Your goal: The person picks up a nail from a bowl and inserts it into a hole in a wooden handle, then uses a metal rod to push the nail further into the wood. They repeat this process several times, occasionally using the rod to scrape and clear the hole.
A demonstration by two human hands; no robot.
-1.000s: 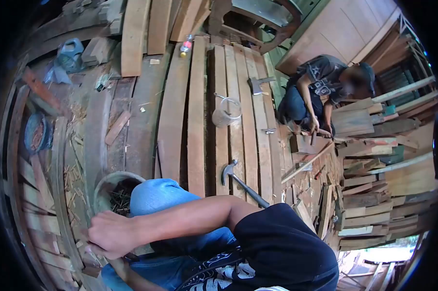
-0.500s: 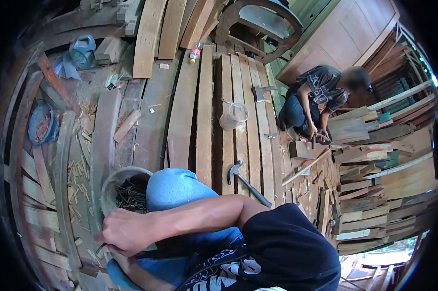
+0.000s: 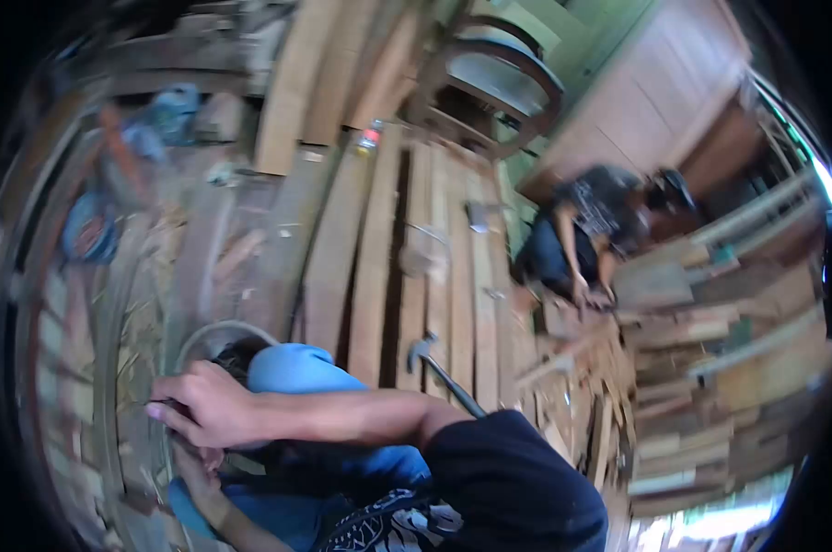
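Observation:
My right hand [image 3: 212, 405] is closed, thumb and fingers pinched together at the left; a small dark thing seems to be between them, too blurred to name. Just below it is my left hand [image 3: 201, 469], partly covered by the right; its fingers are smeared and mostly hidden. Beside my right hand a round bucket [image 3: 192, 348] stands behind my blue-covered knee [image 3: 296, 365], with dark contents partly in sight. A claw hammer [image 3: 448, 375] lies on the planks, right of the knee and beyond my forearm.
Long wooden planks [image 3: 372, 267] run across the middle, bearing a clear container [image 3: 421, 259] and a small bottle [image 3: 370, 136]. A co-worker [image 3: 600, 216] crouches at the right, both hands low together. Stacked timber [image 3: 683, 396] fills the right side. A blue basin [image 3: 89, 230] sits left.
The whole view has shifted and blurred. My right hand has lifted off the bucket's near edge, its fingers now turned left. My left hand stays low beneath it.

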